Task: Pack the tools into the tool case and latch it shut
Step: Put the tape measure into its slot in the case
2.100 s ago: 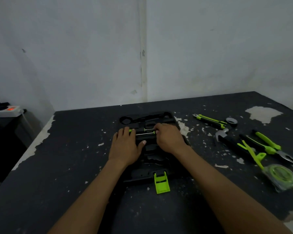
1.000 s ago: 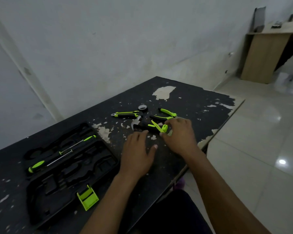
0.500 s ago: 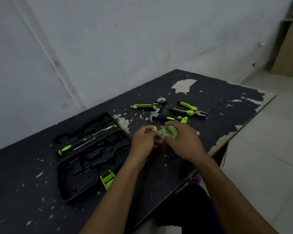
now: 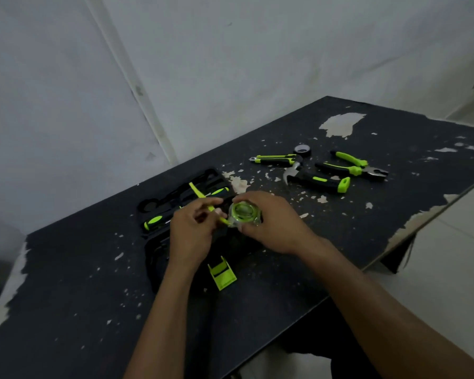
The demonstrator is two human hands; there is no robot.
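My right hand point(image 4: 271, 224) grips a round green tape measure point(image 4: 242, 213) just above the open black tool case point(image 4: 155, 250). My left hand point(image 4: 192, 232) pinches the green tape strip point(image 4: 200, 196) that sticks out of it to the upper left. Screwdrivers with green-and-black handles point(image 4: 155, 221) lie in the case's far slots. The case's green latch point(image 4: 222, 276) points toward me. To the right on the table lie a hammer point(image 4: 316, 180), pliers point(image 4: 350, 166), a utility knife point(image 4: 272, 160) and a roll of black tape point(image 4: 302, 150).
The black table point(image 4: 257, 296) has chipped paint and ends at a right edge close to the pliers. White walls stand behind it, and pale floor tiles show at the right.
My right hand picked the tape measure up from the table's right side and brought it over the case. My left hand took hold of its strip. The view swung back left.
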